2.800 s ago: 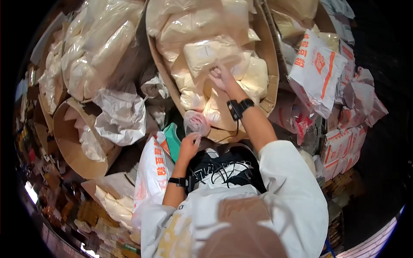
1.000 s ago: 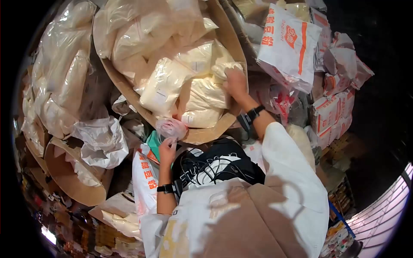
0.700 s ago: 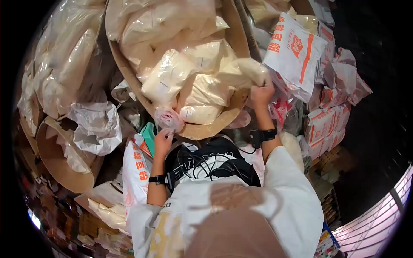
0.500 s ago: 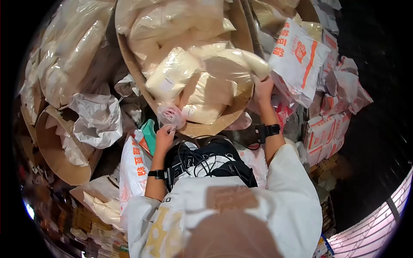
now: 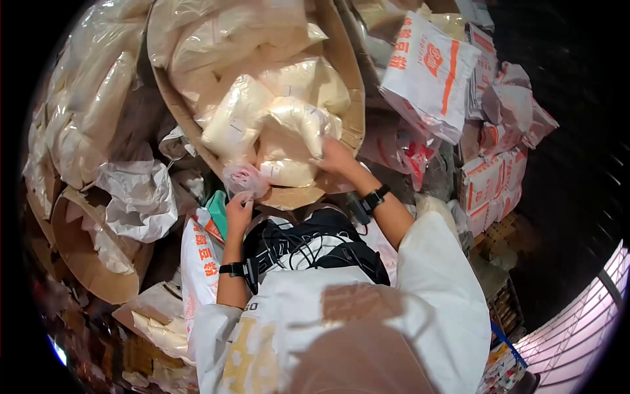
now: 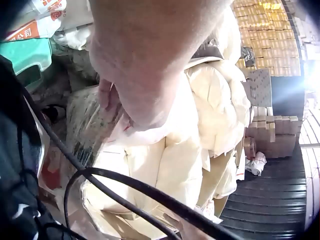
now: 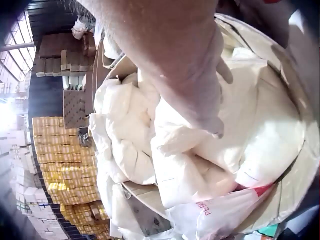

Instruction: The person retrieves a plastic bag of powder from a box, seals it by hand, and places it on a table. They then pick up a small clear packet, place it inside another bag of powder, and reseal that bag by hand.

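My left hand (image 5: 239, 213) pinches the edge of a clear plastic bag with pink contents (image 5: 245, 180) at the near left rim of a large cardboard box (image 5: 354, 108). The left wrist view shows the left hand (image 6: 142, 75) from behind, its grip partly hidden. Inside the box, my right hand (image 5: 336, 157) touches the side of a cream-filled clear bag (image 5: 303, 119), fingers extended. The right wrist view shows the right hand (image 7: 192, 85) with thumb and fingers apart beside that cream bag (image 7: 172, 170); part of the contact is hidden.
More cream bags (image 5: 230, 39) fill the box. White sacks with orange print (image 5: 430, 75) are stacked on the right, and another sack (image 5: 200, 253) stands at the left. Behind the white crumpled bag (image 5: 139, 197) are other cardboard boxes. A cable (image 6: 125, 187) crosses the left wrist view.
My right hand has brought the cream bag from the box's right rim inward and its fingers have loosened. The left hand keeps its pinch. The head view has shifted.
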### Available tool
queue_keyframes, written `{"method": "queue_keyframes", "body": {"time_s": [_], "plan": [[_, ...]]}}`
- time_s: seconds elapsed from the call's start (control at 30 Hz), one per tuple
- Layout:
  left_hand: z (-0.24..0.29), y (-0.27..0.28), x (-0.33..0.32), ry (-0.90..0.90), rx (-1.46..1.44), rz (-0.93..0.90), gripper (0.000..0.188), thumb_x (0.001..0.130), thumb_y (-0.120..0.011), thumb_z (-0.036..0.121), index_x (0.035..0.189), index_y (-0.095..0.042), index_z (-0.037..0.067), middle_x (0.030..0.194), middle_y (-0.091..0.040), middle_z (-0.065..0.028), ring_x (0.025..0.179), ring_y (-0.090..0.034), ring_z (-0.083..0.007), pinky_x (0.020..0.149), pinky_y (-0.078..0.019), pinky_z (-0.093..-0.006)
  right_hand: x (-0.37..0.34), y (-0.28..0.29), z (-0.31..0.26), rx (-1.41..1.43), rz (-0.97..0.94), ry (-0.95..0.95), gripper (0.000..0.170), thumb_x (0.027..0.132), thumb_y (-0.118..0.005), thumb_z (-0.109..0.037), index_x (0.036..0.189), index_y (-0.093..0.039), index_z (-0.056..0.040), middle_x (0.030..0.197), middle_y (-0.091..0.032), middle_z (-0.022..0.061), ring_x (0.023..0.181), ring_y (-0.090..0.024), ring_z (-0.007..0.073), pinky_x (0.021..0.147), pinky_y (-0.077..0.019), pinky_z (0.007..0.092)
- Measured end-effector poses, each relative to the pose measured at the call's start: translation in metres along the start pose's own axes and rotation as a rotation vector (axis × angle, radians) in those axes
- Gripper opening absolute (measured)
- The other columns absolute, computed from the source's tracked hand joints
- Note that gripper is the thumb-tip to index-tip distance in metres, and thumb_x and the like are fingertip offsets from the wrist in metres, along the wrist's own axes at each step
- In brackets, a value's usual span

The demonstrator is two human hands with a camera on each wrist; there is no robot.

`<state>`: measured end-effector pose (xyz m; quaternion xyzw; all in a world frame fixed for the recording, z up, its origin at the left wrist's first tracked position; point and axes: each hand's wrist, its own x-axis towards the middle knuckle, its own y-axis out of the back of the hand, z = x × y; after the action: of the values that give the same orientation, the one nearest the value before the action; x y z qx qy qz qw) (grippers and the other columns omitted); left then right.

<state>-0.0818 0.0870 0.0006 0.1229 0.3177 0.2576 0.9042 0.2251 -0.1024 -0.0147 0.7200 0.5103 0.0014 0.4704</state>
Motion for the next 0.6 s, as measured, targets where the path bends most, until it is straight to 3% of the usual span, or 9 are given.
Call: {"method": "queue_keyframes", "body": {"time_s": [0.13,0.17,0.27,0.33,0.37,0.47,0.53,0.6], "plan": [[0.006,0.002,0.000,-0.003,0.018,-0.033,0.020,0.090,-0.064,0.013,0.100,-0.070,-0.002,0.098,-0.071,-0.0185,0.090,-0.069,-0.0295,0.081,-0.0521,-0.0340,0.010,0.023,-0.011,0.050,0.014,-0.210,0.049,0.076,-0.076,-0.035,0.108,-0.066,-0.0001,0.098,-0.068,0.0246,0.096,-0.064,0.0418,0.084,-0.0505,0.0462],[0.008,0.003,0.000,-0.020,0.051,-0.031,0.021,0.090,-0.064,0.015,0.100,-0.070,-0.002,0.098,-0.071,-0.0182,0.090,-0.069,-0.0285,0.081,-0.0521,-0.0335,0.011,0.020,0.000,0.052,0.167,-0.202,0.042,0.081,-0.073,-0.034,0.106,-0.066,-0.0008,0.095,-0.069,0.0242,0.092,-0.067,0.0398,0.081,-0.0515,0.0450],[0.013,0.004,0.003,-0.069,0.108,-0.014,0.024,0.091,-0.064,0.019,0.099,-0.070,-0.002,0.098,-0.071,-0.0186,0.090,-0.069,-0.0294,0.080,-0.0521,-0.0342,0.013,0.027,0.012,0.214,0.495,-0.527,0.036,0.085,-0.070,-0.032,0.105,-0.066,-0.0031,0.096,-0.070,0.0215,0.091,-0.068,0.0356,0.081,-0.0524,0.0411],[0.026,0.005,0.006,-0.107,0.100,-0.003,0.024,0.090,-0.063,0.020,0.098,-0.071,-0.001,0.096,-0.070,-0.0202,0.089,-0.068,-0.0351,0.078,-0.0523,-0.0375,-0.011,0.038,0.012,0.338,0.521,-0.462,0.024,0.087,-0.065,-0.025,0.099,-0.065,-0.0039,0.094,-0.070,0.0214,0.092,-0.068,0.0374,0.079,-0.0536,0.0428],[0.040,0.007,0.008,-0.031,0.126,-0.018,0.025,0.090,-0.061,0.021,0.095,-0.071,-0.001,0.092,-0.069,-0.0214,0.085,-0.068,-0.0369,0.076,-0.0522,-0.0407,-0.022,0.035,0.031,0.294,0.404,-0.373,0.023,0.088,-0.064,-0.023,0.102,-0.065,-0.0049,0.095,-0.070,0.0196,0.092,-0.068,0.0365,0.080,-0.0535,0.0414],[0.060,0.005,0.017,-0.172,0.238,0.017,0.024,0.090,-0.061,0.018,0.095,-0.070,-0.004,0.087,-0.068,-0.0233,0.078,-0.068,-0.0354,0.072,-0.0512,-0.0396,-0.080,0.055,0.034,0.289,0.289,-0.218,0.024,0.089,-0.063,-0.024,0.104,-0.065,-0.0060,0.094,-0.071,0.0168,0.090,-0.069,0.0335,0.081,-0.0534,0.0392],[0.071,0.001,0.017,-0.239,0.185,0.049,0.026,0.091,-0.059,0.020,0.095,-0.070,-0.003,0.087,-0.068,-0.0240,0.078,-0.067,-0.0375,0.071,-0.0510,-0.0415,-0.121,0.054,0.060,0.330,0.261,-0.255,0.023,0.090,-0.063,-0.025,0.105,-0.066,-0.0071,0.090,-0.071,0.0139,0.087,-0.070,0.0287,0.080,-0.0530,0.0365],[0.077,-0.006,0.017,-0.239,0.201,0.024,0.028,0.091,-0.057,0.023,0.093,-0.071,-0.002,0.086,-0.067,-0.0243,0.078,-0.067,-0.0389,0.071,-0.0510,-0.0432,-0.162,0.033,0.126,0.248,0.289,-0.181,0.022,0.094,-0.064,-0.022,0.103,-0.065,-0.0024,0.088,-0.069,0.0069,0.077,-0.065,0.0163,0.069,-0.0517,0.0298]]}}
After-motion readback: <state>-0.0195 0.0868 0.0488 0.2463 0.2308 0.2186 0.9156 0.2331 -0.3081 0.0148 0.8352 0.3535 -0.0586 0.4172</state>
